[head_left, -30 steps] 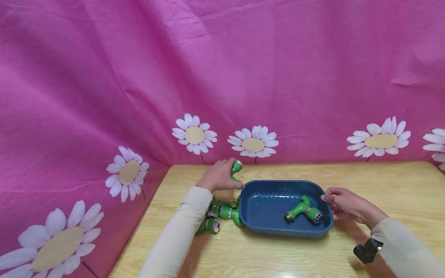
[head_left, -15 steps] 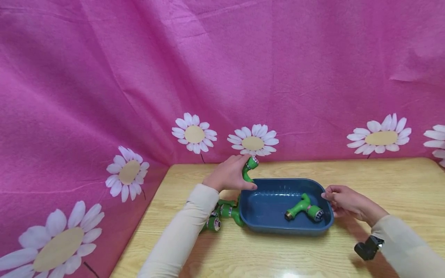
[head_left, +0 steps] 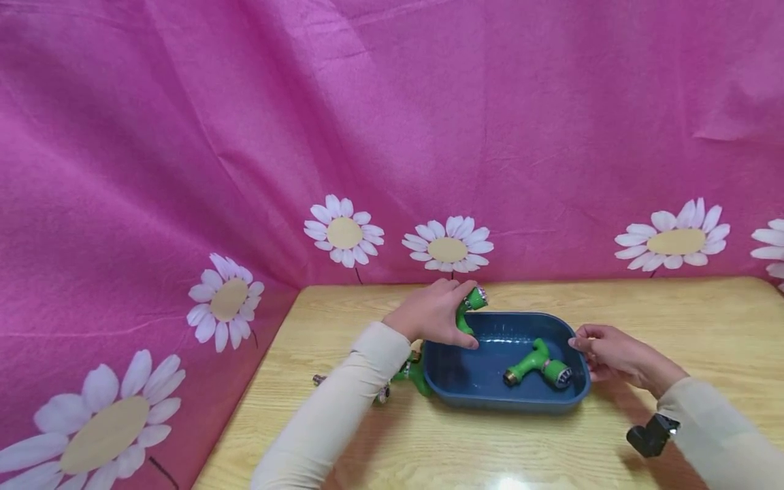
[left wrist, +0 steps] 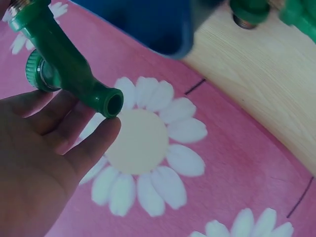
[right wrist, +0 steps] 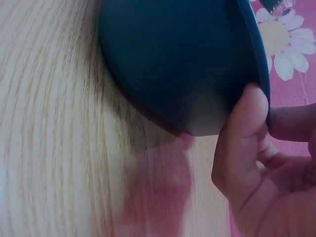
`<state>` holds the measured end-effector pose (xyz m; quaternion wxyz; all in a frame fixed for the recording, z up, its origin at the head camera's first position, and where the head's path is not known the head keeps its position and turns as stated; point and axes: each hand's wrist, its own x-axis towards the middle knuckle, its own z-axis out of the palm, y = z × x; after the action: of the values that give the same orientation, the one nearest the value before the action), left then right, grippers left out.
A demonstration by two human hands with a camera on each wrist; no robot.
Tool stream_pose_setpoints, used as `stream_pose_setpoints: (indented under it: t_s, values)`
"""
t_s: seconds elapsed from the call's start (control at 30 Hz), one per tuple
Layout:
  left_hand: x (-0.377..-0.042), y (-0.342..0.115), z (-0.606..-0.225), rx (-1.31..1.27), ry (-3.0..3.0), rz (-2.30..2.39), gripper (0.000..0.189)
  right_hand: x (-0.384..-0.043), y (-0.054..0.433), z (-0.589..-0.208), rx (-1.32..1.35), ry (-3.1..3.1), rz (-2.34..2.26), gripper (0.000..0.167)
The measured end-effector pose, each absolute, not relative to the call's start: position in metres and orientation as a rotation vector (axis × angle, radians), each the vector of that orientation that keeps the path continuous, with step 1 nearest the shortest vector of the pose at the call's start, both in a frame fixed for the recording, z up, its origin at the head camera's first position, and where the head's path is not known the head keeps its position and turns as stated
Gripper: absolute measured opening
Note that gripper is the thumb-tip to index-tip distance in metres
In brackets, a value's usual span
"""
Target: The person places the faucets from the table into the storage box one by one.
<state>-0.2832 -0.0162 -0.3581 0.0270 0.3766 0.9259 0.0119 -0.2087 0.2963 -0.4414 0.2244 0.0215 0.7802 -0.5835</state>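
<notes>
Left grip (head_left: 431,313) holds a green tap (head_left: 468,307) at its three o'clock, by a blue tub's (head_left: 490,401) eleven o'clock rim, as the right grip (head_left: 621,357) pinches the tub at three o'clock

One tub (head_left: 503,403) and at least three taps (head_left: 528,366) show.

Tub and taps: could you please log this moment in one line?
left hand: holds tap near tub; right hand: pinches tub rim; in tub: second tap; left of tub: more taps, partly hidden
</notes>
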Motion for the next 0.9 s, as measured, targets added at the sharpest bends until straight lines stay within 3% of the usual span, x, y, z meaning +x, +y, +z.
stream_pose_setpoints:
  t_s: [0.63, 0.9]
  values:
    - [-0.270, 0.008, -0.357, 1.483, 2.768, -0.097, 0.097, -0.209, 0.295, -0.441, 0.063, 2.187, -1.583, 0.015]
    - [-0.265, 0.016, -0.362, 1.506, 2.695, -0.103, 0.098, -0.209, 0.294, -0.439, 0.069, 2.194, -1.559, 0.015]
